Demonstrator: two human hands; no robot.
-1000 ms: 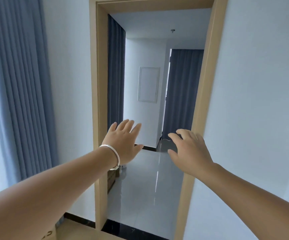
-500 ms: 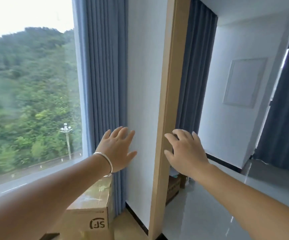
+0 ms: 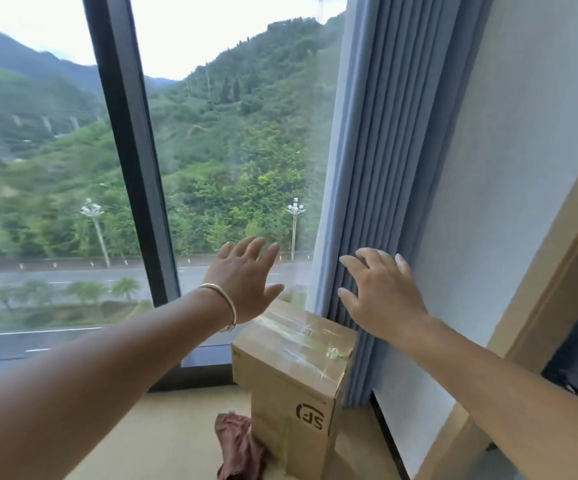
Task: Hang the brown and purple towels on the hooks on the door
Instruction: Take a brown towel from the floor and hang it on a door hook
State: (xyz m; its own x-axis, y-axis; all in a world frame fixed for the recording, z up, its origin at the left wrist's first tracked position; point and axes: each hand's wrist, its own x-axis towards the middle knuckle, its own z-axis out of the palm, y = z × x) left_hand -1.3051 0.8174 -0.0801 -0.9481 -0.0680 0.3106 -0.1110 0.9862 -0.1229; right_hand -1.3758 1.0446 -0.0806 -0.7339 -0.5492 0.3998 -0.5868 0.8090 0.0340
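Both of my arms reach forward in the air, holding nothing. My left hand point(image 3: 244, 277), with a silver bangle at the wrist, has its fingers spread in front of the window. My right hand point(image 3: 381, 292) is spread too, in front of the blue curtain. A crumpled reddish-brown towel point(image 3: 240, 446) lies on the floor below my hands, against the left side of a cardboard box. No purple towel, door or hooks are in view.
A taped cardboard box point(image 3: 298, 379) stands on the tan floor by the blue curtain point(image 3: 381, 161). A large window with a dark frame point(image 3: 131, 150) fills the left. A white wall point(image 3: 509, 188) and a wooden door frame point(image 3: 564, 271) are on the right.
My view has swung left, from the doorway to the window and the box. The towel on the floor has come into view. Both hands stay raised and spread.
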